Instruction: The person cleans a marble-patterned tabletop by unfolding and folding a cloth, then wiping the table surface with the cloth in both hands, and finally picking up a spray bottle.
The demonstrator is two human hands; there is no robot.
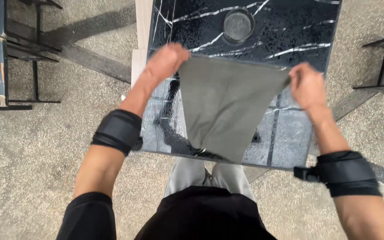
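Gripping the top corners of one grey-green rectangular cloth [223,111], the left hand [167,60] and right hand [307,86] stretch it taut above one glossy black marble table [290,26]. One round dark dish [238,25] rests on the table beyond.

The cloth [225,106] is matt grey-green fabric, smooth and thin, with soft folds. The table [290,26] has a glossy black marble-like top with white veins, polished enough to mirror shapes. A round, dull grey disc [238,25] lies on it. The floor [32,146] is rough, speckled concrete. Each forearm wears a matt black fabric band [117,131]. The chair frames [32,75] look like dark painted metal.
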